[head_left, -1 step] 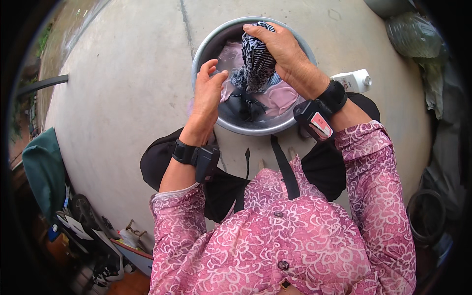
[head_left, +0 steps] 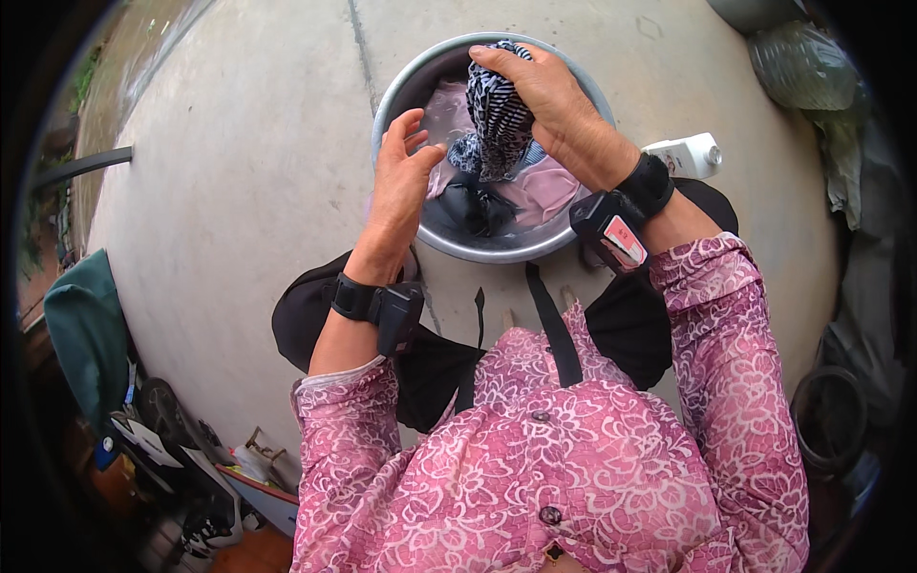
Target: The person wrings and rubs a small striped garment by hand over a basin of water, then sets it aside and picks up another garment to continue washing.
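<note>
A round metal basin [head_left: 405,95] sits on the floor in front of me with water and wet laundry in it. My right hand [head_left: 564,107] is closed round a bunched black-and-white patterned garment [head_left: 501,119] and holds it up over the basin; its lower end hangs down to the laundry. Over the basin's left rim, my left hand [head_left: 406,177] is held with its fingers apart and nothing in them. Pale pink cloth [head_left: 546,191] and a black cloth [head_left: 473,208] lie in the water below. Each of my wrists has a black strapped device.
A white bottle [head_left: 690,156] lies just right of the basin, by my knee. Large clear plastic jugs [head_left: 804,69] stand at the far right. Shoes and assorted items [head_left: 205,477] are piled at the lower left near a green cloth [head_left: 88,329]. Concrete floor [head_left: 229,172] surrounds the basin.
My left hand has shifted very slightly to the left, its fingers still apart. The patterned garment has moved a little in my right hand.
</note>
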`<state>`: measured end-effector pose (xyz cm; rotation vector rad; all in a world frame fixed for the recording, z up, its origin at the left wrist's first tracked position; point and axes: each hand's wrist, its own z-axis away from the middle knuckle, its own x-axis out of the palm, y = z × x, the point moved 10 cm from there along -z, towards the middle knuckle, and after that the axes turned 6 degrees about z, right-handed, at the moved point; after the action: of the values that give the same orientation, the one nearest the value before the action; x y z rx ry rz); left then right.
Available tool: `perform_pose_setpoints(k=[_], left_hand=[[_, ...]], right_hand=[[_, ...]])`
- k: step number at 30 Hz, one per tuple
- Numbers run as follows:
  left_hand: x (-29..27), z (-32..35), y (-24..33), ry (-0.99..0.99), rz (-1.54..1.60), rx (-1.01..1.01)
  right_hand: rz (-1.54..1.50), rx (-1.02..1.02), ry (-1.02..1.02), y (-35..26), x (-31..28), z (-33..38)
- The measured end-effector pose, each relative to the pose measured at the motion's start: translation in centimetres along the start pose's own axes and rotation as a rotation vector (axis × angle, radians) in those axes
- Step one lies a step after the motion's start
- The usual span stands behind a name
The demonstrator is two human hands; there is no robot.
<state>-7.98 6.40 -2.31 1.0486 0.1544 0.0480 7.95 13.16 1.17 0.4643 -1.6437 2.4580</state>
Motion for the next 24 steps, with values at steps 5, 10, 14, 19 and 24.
perform_pose_setpoints(k=[5, 10, 14, 19, 24], left_hand=[[5.2, 1.9, 4.4, -0.362, -0.055, 0.371], [4.9, 0.6, 1.2, -0.324, 0.236, 0.052], [3.4, 0.6, 0.3, -0.250, 0.305, -0.116], [3.2, 1.3, 0.2, -0.313, 0.263, -0.189], [3.7, 2.4, 0.1, -0.405, 0.174, -0.218]], right_hand=[[-0.094, 0.075, -0.126, 0.9, 2.7, 0.8], [-0.002, 0.052, -0.069, -0.2, 2.2, 0.7], [0.715, -0.230, 0.006, -2.5, -0.2, 0.0], [1.006, -0.577, -0.349, -3.2, 2.6, 3.0], [1.480, -0.763, -0.509, -0.5, 6.0, 6.2]])
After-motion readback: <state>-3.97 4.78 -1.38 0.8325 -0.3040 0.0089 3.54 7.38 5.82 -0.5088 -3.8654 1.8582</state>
